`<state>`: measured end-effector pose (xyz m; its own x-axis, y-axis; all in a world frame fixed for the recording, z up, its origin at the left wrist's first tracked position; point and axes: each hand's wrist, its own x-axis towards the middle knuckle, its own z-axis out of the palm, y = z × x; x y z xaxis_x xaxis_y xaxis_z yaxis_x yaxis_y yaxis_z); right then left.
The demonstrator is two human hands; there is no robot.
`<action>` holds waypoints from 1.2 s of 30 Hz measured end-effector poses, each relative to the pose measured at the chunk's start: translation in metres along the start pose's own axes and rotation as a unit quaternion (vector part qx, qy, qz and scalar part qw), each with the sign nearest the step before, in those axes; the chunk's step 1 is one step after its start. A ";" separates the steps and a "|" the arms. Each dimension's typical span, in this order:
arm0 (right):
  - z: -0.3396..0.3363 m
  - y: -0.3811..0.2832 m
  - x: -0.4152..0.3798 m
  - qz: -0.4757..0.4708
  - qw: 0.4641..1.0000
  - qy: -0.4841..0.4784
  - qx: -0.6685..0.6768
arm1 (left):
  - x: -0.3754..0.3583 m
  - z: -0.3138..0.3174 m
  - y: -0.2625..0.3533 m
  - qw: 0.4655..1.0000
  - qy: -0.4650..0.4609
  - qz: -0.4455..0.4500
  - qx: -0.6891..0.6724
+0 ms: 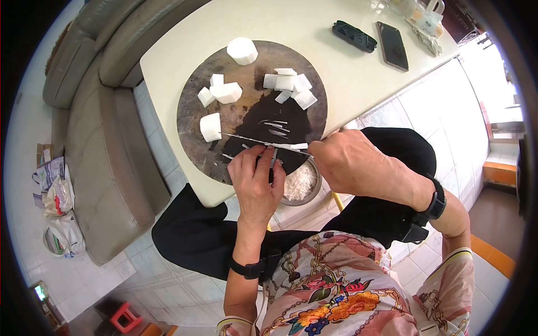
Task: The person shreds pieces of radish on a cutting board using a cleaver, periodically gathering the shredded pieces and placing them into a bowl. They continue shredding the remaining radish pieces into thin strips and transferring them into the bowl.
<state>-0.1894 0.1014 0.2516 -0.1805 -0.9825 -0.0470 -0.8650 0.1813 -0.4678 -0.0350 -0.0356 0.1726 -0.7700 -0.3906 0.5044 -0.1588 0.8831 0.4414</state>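
My right hand (350, 159) is closed around the handle of a knife (252, 139), whose thin blade points left across the round cutting board (193, 120). The fingers of my left hand (255, 176) are bent and pressed on thin white radish slices (274, 155) right beside the blade; they partly hide the slices. A few cut strips (277, 127) lie just beyond the knife. Flat radish pieces (284, 83) are heaped at the board's far right. Thicker chunks (226, 93) lie on the left, with one block (210, 127) near the knife tip and a round piece (242, 51) at the far edge.
Below the board's near edge stands a bowl (318, 182) with white shreds (300, 183). On the pale table (347, 92) lie a black case-like object (354, 36) and a phone (392, 46). A grey sofa (109, 168) is to the left, with bags (61, 224) beyond it.
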 end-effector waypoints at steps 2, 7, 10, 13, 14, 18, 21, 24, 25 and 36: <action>0.003 0.001 0.002 -0.014 1.000 0.013 -0.014 | 0.001 -0.001 0.001 1.000 -0.003 -0.002 0.000; 0.011 -0.003 0.013 -0.043 0.998 0.038 -0.005 | -0.002 0.000 -0.002 1.000 -0.013 -0.004 -0.004; 0.013 -0.006 0.019 -0.040 0.998 0.042 -0.004 | 0.001 -0.001 0.001 1.000 -0.013 -0.002 -0.006; 0.020 0.001 0.023 -0.023 0.997 0.072 -0.002 | 0.002 -0.002 0.004 1.000 -0.006 -0.014 -0.004; 0.020 0.004 0.023 -0.007 0.995 0.095 -0.002 | 0.002 -0.001 0.004 1.000 0.001 -0.018 -0.013; 0.016 0.007 0.017 -0.001 0.995 0.098 0.015 | 0.004 0.003 0.003 0.999 0.023 -0.011 -0.028; 0.009 -0.003 0.011 0.030 0.998 0.058 0.015 | 0.005 0.011 -0.003 0.998 0.041 0.002 -0.056; 0.008 -0.004 0.004 0.025 0.998 0.061 0.020 | 0.008 0.013 -0.002 0.997 0.045 -0.005 -0.060; 0.007 -0.004 0.003 0.025 0.998 0.061 0.020 | 0.008 0.014 -0.002 0.997 0.045 -0.006 -0.060; 0.016 -0.008 -0.008 0.016 0.994 0.051 -0.091 | 0.006 0.016 -0.004 0.997 0.055 0.021 -0.041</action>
<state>-0.1736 0.1069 0.2420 -0.2472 -0.9684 0.0344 -0.9268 0.2259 -0.3001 -0.0489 -0.0376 0.1617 -0.7015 -0.3833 0.6009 -0.0733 0.8774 0.4742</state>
